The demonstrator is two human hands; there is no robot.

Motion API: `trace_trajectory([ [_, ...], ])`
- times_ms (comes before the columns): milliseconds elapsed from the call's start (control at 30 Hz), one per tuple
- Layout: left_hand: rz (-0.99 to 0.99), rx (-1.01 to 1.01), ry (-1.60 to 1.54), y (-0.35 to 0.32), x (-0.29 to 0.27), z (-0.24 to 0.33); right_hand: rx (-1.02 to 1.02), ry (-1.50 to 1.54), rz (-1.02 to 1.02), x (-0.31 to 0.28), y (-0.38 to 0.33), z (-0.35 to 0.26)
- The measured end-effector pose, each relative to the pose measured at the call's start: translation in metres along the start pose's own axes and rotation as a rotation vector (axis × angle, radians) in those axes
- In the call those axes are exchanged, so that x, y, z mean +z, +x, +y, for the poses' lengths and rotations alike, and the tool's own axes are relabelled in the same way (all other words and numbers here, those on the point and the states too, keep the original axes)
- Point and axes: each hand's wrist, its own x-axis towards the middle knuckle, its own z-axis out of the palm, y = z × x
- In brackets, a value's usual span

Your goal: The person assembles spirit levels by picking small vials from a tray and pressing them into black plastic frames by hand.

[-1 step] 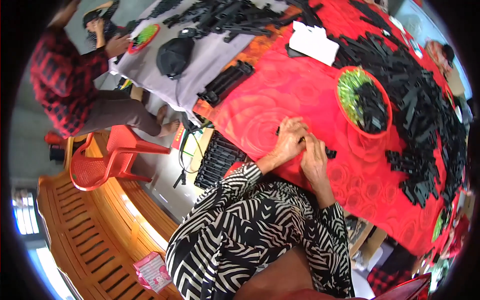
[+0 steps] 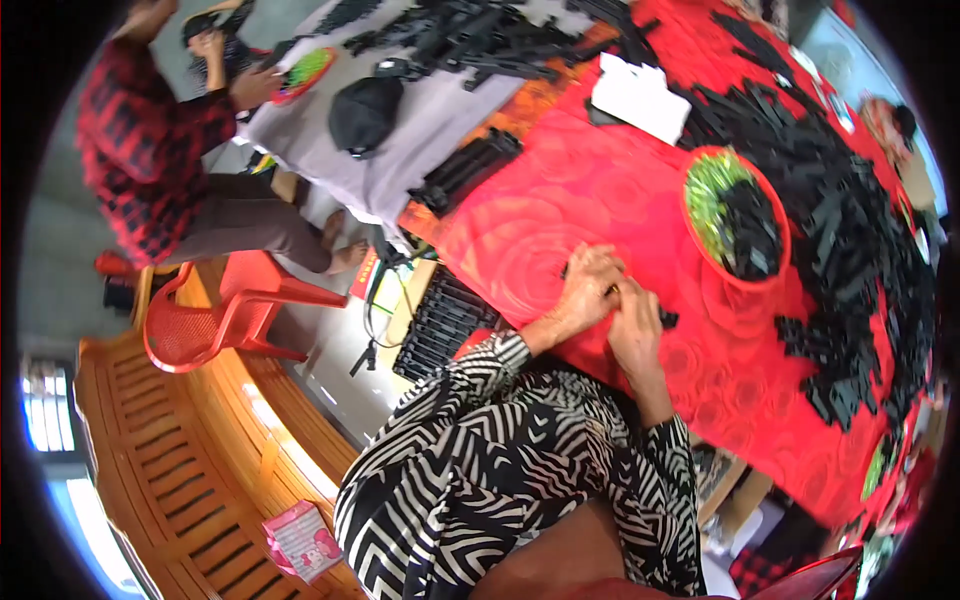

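Left hand [image 2: 590, 285] and right hand [image 2: 635, 325] meet over the near side of the table [image 2: 600, 195], a small piece [image 2: 611, 290] between their fingertips; a part [image 2: 668, 319] shows just right. Farther up and right, a basket [image 2: 786, 240] holds strips [image 2: 708, 190] on its left and parts on its right. A heap of parts [image 2: 840, 210] spreads behind and right of it; a sheet [image 2: 640, 98] lies beyond, leftward. A bundle [image 2: 465, 170] lies near the left edge, a cap [image 2: 365, 115] past it. Left of the table stands a chair [image 2: 185, 335], behind a bench [image 2: 170, 430] bearing a packet [image 2: 302, 540].
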Motion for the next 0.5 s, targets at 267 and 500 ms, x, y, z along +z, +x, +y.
trace_trajectory([
  [267, 0.027, -0.033, -0.143, -0.011, 0.009, -0.006, 0.484, 0.035, -0.293, 0.000, 0.046, 0.018],
  [500, 0.102, -0.026, -0.353, -0.007, 0.019, -0.002, 0.556, -0.014, -0.206, 0.034, 0.053, 0.038],
])
